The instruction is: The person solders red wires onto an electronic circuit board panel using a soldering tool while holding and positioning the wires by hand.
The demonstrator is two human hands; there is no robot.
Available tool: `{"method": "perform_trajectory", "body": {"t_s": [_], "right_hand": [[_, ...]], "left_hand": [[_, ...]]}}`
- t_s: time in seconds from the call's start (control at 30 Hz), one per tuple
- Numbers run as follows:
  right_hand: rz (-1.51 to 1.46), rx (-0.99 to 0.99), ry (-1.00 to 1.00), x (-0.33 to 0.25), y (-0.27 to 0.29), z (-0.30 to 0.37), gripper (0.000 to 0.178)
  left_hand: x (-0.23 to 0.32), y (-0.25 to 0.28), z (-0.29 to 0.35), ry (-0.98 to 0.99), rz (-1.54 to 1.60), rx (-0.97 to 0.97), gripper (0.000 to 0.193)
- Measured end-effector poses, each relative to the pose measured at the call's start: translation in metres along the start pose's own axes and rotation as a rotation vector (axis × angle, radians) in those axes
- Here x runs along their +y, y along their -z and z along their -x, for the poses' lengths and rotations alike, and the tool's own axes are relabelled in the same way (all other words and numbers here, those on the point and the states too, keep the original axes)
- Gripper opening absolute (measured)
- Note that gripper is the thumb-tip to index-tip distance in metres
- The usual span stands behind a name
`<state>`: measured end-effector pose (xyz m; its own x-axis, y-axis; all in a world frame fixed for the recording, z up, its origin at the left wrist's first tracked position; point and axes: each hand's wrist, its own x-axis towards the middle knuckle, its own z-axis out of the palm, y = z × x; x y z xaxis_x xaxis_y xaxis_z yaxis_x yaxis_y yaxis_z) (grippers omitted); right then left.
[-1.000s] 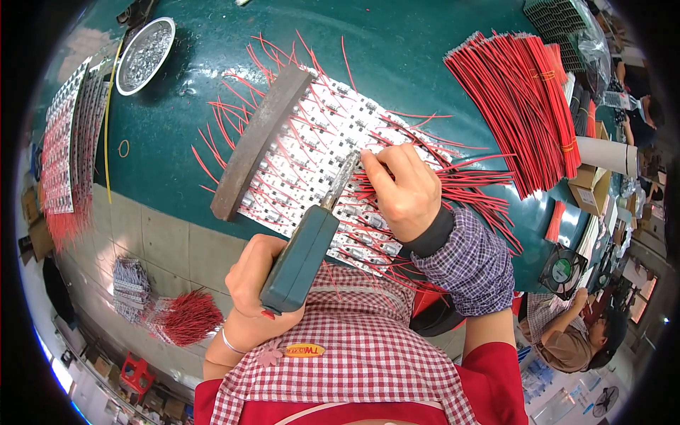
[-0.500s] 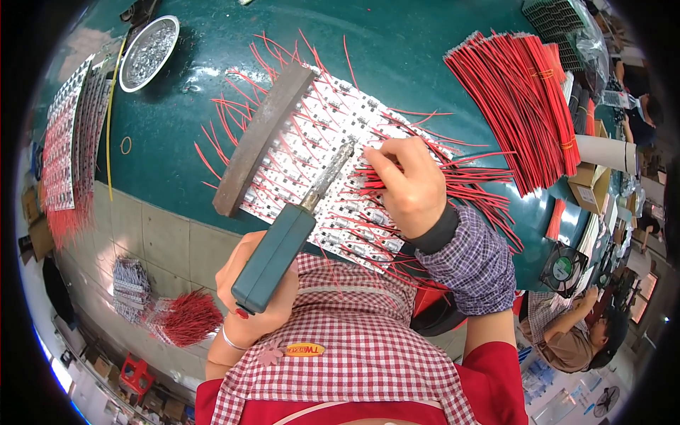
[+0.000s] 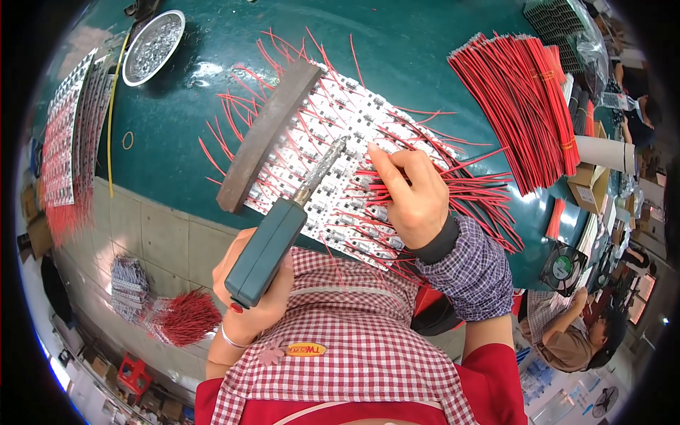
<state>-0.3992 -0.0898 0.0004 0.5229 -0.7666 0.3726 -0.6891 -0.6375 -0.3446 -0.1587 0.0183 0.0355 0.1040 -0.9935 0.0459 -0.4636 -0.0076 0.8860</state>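
Note:
My left hand (image 3: 248,276) is wrapped round the dark green handle of a soldering iron (image 3: 265,248). The iron's silvery tip slants up over a panel of white circuit boards (image 3: 340,134) on the table. Close by, my right hand (image 3: 418,195) is closed over the panel, its thumb and forefinger near the tip. A bunch of red wires (image 3: 482,188) passes under and through this hand, ends showing on both sides; the exact grip is partly hidden. Many thin red wires stand out from the panel. A dark metal bar (image 3: 269,134) lies across its left part.
A large pile of red wires (image 3: 506,106) lies at the right, near a small black fan (image 3: 563,265). A metal bowl of scraps (image 3: 154,48) sits far left, with stacked wired panels (image 3: 67,142) at the table's left. Another person (image 3: 574,333) sits at the right.
The soldering iron's tip has drawn slightly left and up, apart from my right fingertips. My right hand has shifted slightly, staying over the wires. The panel and bar appear a little farther right and up.

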Motion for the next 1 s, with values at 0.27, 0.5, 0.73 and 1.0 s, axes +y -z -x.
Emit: {"method": "perform_trajectory", "body": {"t_s": [0.27, 0.5, 0.73, 1.0], "right_hand": [[0.047, 0.025, -0.014, -0.0051, -0.0013, -0.0023, 0.043], [-0.005, 0.061, 0.029, -0.0063, -0.0033, -0.0020, 0.051], [0.040, 0.022, 0.031, -0.0083, -0.0034, -0.0035, 0.044], [0.049, 0.032, 0.041, -0.0090, -0.0045, -0.0046, 0.041]], "left_hand": [[-0.0030, 0.0008, 0.0018, -0.005, 0.007, -0.023, 0.026], [-0.0041, 0.0014, 0.0042, -0.007, -0.008, -0.035, 0.026], [-0.0022, 0.0011, -0.0009, -0.041, 0.026, -0.046, 0.025], [-0.0010, -0.0001, -0.0011, 0.004, 0.042, -0.074, 0.026]]}}
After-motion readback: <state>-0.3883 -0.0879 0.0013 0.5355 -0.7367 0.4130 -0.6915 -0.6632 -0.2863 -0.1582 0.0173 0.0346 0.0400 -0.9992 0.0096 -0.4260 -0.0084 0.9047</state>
